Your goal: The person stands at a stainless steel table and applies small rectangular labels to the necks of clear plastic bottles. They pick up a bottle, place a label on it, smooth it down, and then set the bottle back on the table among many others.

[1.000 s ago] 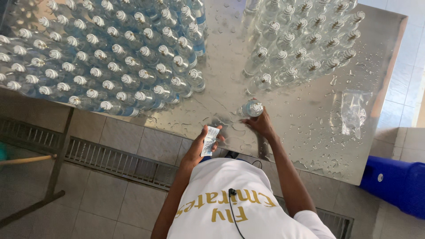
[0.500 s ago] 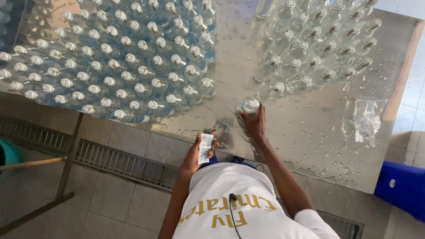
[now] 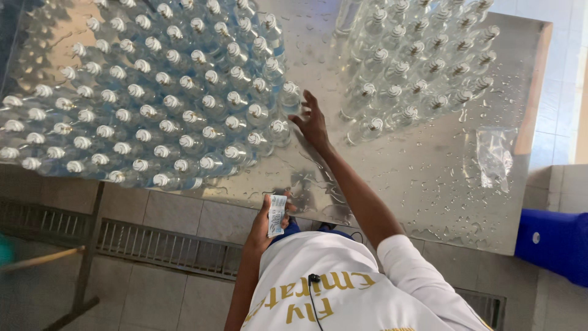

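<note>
My left hand (image 3: 264, 225) is closed around a small stack of white paper labels (image 3: 277, 215), held close to my body at the near edge of the wet metal table (image 3: 429, 184). My right hand (image 3: 312, 122) is stretched out over the table, fingers spread and holding nothing. Its fingertips are right beside a clear capped bottle (image 3: 290, 97) at the right edge of the big group of blue-labelled bottles (image 3: 153, 104). A second group of clear bottles without labels (image 3: 416, 67) stands to the right of that hand.
A crumpled clear plastic bag (image 3: 495, 156) lies on the table's right side. A blue container (image 3: 554, 242) stands on the floor at the right. A metal floor drain grate (image 3: 159, 245) runs under the table's near edge. Water drops cover the tabletop.
My right hand has carried a bottle from the table's near edge out to the labelled group and has opened beside it. The left hand still holds the labels.
</note>
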